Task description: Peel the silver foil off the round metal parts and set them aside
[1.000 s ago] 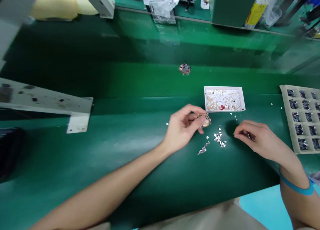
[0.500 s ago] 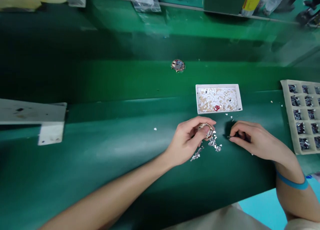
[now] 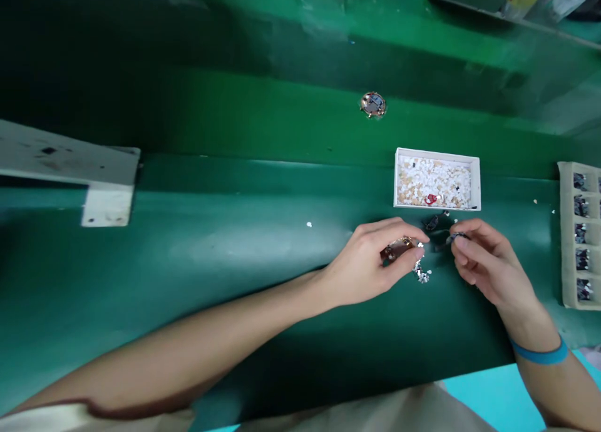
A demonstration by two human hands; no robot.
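My left hand (image 3: 359, 266) is closed around a round, gold-rimmed part (image 3: 400, 246) like a watch case, gripping it by its edge. Fingers and thumb hide some of that part. To its right, my right hand (image 3: 493, 263) pinches a small dark piece (image 3: 459, 235) between thumb and fingertips. Beside the left fingertips lies a small heap of shiny silver bits (image 3: 422, 273) on the green mat. Another dark piece (image 3: 431, 223) rests between the hands, just below the white box. A similar round gold-rimmed part (image 3: 374, 104) lies farther back.
A shallow white box (image 3: 476, 181) holds many small white and tan flakes and a red loop (image 3: 431, 199). At the right edge stands a pale compartment tray (image 3: 567, 244) with dark parts. A metal bracket (image 3: 109, 205) juts in from the left.
The view has shifted, so the bench items appear displaced. My left hand has tilted the round part. My right hand has lifted and turned, now showing the dark piece in its fingertips.
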